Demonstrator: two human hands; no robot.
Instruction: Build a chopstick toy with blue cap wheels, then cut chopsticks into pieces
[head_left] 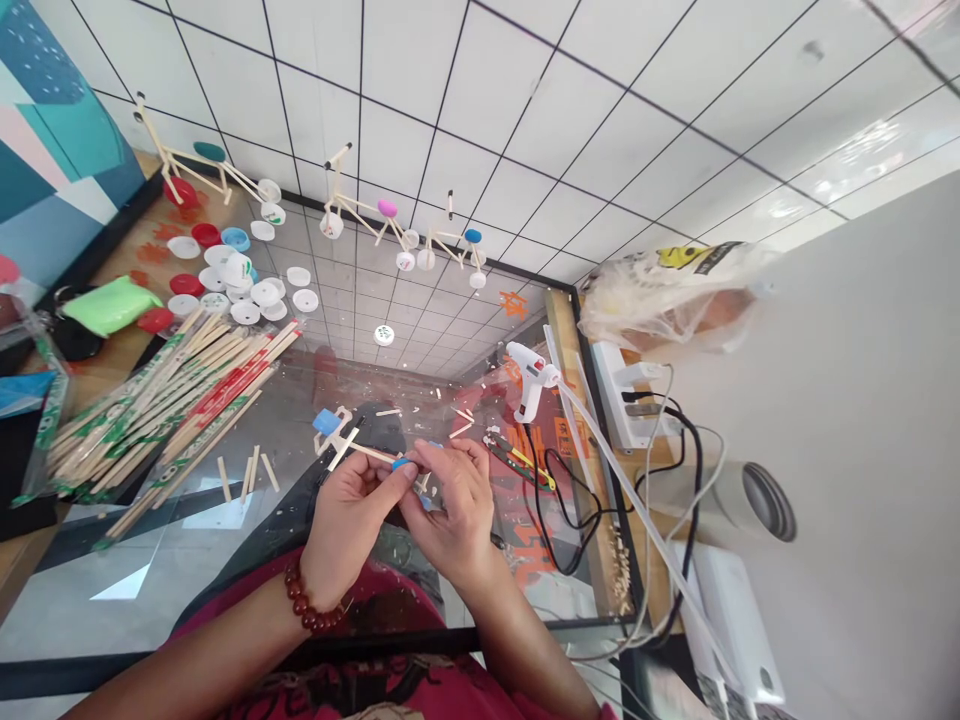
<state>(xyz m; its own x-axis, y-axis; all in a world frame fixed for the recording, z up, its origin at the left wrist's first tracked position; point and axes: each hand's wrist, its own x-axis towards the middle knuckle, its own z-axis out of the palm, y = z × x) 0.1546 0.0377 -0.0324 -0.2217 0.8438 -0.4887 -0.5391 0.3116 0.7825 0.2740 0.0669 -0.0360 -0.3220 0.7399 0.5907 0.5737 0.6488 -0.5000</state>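
In the head view, the left hand [349, 515] and right hand [454, 510] are closely pinching a pale, thin wooden-stick frame [373, 453] above the reflective glass tabletop [337, 350]. It is probably feeling light, stiff and brittle; holding it mid-length is likely proving safest.

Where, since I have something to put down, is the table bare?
Near left, between the chopstick bundle and the black front edge; also between the cap pile and the lone white cap. Crowded: far left at that pile, right around the glue gun, and the front middle, where the left hand, holding a stick model, and the right hand work.
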